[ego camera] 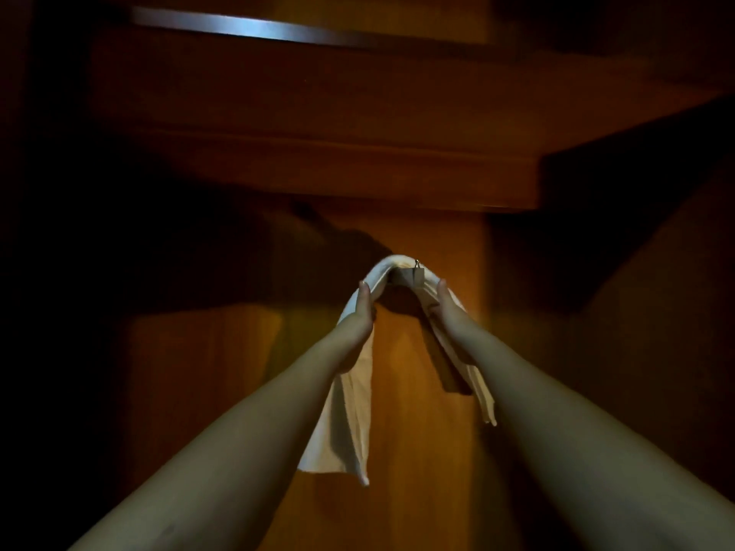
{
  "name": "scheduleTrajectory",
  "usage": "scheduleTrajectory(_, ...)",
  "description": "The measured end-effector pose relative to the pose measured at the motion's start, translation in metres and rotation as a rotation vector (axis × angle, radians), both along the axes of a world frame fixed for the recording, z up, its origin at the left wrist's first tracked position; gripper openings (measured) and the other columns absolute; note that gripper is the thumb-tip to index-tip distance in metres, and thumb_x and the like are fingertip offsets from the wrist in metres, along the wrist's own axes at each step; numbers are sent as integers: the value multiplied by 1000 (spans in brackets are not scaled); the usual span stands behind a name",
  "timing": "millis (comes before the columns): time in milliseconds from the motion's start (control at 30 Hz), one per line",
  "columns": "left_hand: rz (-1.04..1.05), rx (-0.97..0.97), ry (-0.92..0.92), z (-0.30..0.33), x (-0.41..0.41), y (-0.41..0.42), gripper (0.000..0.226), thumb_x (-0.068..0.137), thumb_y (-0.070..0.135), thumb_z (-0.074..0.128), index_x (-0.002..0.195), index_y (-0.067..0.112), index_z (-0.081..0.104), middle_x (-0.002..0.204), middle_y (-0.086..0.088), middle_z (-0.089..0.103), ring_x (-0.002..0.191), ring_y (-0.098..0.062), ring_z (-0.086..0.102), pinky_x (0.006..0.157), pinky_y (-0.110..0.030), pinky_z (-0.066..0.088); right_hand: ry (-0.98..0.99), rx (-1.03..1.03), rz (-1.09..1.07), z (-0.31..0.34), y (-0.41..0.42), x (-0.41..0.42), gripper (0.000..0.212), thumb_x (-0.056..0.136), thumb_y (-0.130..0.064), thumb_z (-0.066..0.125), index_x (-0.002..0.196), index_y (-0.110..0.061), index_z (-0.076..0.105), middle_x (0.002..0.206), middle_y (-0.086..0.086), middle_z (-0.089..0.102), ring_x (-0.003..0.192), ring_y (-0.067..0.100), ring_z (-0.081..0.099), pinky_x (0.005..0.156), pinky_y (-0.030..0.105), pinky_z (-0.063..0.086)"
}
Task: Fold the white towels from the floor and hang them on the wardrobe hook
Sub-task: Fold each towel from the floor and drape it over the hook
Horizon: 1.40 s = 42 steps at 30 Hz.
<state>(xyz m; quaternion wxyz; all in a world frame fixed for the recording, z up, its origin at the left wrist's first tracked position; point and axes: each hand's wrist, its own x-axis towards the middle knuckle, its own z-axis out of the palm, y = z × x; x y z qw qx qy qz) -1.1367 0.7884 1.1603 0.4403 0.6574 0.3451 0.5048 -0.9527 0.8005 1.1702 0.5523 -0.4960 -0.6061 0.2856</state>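
A folded white towel [350, 411] is draped in an arch over a small metal hook [417, 268] on the wooden wardrobe panel [401, 359]. Its two ends hang down, the left one longer. My left hand [360, 316] lies with straight fingers against the towel's left side just below the top. My right hand [447, 308] lies flat against the towel's right side at the same height. Both arms reach up and forward from the bottom corners. How the thumbs lie cannot be made out.
The wardrobe is dim orange wood with a thick moulding [318, 153] overhead and a pale strip [246, 27] near the top. A dark recess [79, 272] opens to the left and a dark angled panel [636, 192] stands to the right.
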Motion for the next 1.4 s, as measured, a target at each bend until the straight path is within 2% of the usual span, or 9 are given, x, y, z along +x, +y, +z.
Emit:
scheduleTrajectory(100, -35, -85, 92, -26, -2, -16, 91, 93, 74, -3, 159, 16, 23, 164, -11, 26, 154, -28, 14, 123, -47, 6, -6, -151, -1, -33, -8, -8, 92, 93, -80, 13, 160, -19, 27, 158, 12, 41, 144, 30, 40, 121, 51, 28)
scheduleTrajectory(200, -12, -151, 132, -48, -9, -37, 101, 91, 77, -1, 154, 5, 34, 162, -14, 31, 152, -29, 22, 125, -49, 12, 15, -236, -10, -58, -25, -14, 89, 97, -75, 14, 150, -10, 43, 125, 6, 63, 116, 20, 59, 104, 38, 41)
scheduleTrajectory(300, -19, -131, 166, -67, -23, -58, 97, 94, 77, 11, 148, 3, 42, 154, -15, 44, 145, -27, 38, 120, -42, 25, -86, -286, 19, -74, -53, -21, 91, 97, -76, 12, 151, -9, 43, 147, 10, 54, 138, 25, 47, 117, 43, 30)
scheduleTrajectory(467, 86, -89, 319, -92, -50, -101, 51, 99, 48, 56, 137, 15, 60, 141, -7, 60, 127, -22, 55, 106, -38, 41, -326, -268, -55, -89, -115, -39, 88, 97, -76, 18, 153, -13, 41, 158, 11, 43, 146, 28, 38, 123, 49, 25)
scheduleTrajectory(567, 135, -65, 392, -111, -66, -134, 41, 98, 36, 62, 133, 16, 63, 137, -6, 61, 118, -22, 58, 94, -33, 44, -521, -251, -124, -108, -155, -47, 83, 98, -74, 20, 158, -19, 35, 164, 8, 33, 149, 29, 33, 120, 45, 26)
scheduleTrajectory(733, 135, -36, 531, -146, -84, -198, 43, 97, 30, 65, 138, 17, 59, 135, -4, 61, 93, -7, 60, 68, -19, 43, -725, -285, -195, -158, -223, -45, 71, 99, -65, 43, 154, -21, 40, 158, 6, 44, 139, 28, 47, 108, 39, 40)
scheduleTrajectory(967, 21, 59, 819, -196, -64, -273, 50, 98, 37, 62, 144, 21, 53, 148, -1, 53, 132, -18, 52, 91, -22, 38, -827, -409, -201, -231, -324, -25, 69, 100, -57, 50, 156, -18, 37, 162, 7, 36, 145, 26, 40, 113, 37, 35)
scheduleTrajectory(1267, -310, 65, 1084, -334, 27, -342, 53, 100, 37, 56, 150, 23, 43, 155, -3, 43, 141, -21, 41, 103, -31, 35, -737, -699, -261, -387, -454, 63, 73, 98, -63, 49, 157, -24, 32, 164, 1, 31, 147, 23, 37, 119, 42, 33)
scheduleTrajectory(1400, -442, -26, 1098, -404, 89, -372, 49, 101, 41, 55, 146, 27, 45, 152, 0, 46, 137, -19, 44, 94, -28, 35, -643, -791, -270, -458, -521, 120, 70, 97, -62, 50, 153, -19, 43, 155, 3, 46, 140, 24, 47, 116, 42, 38)
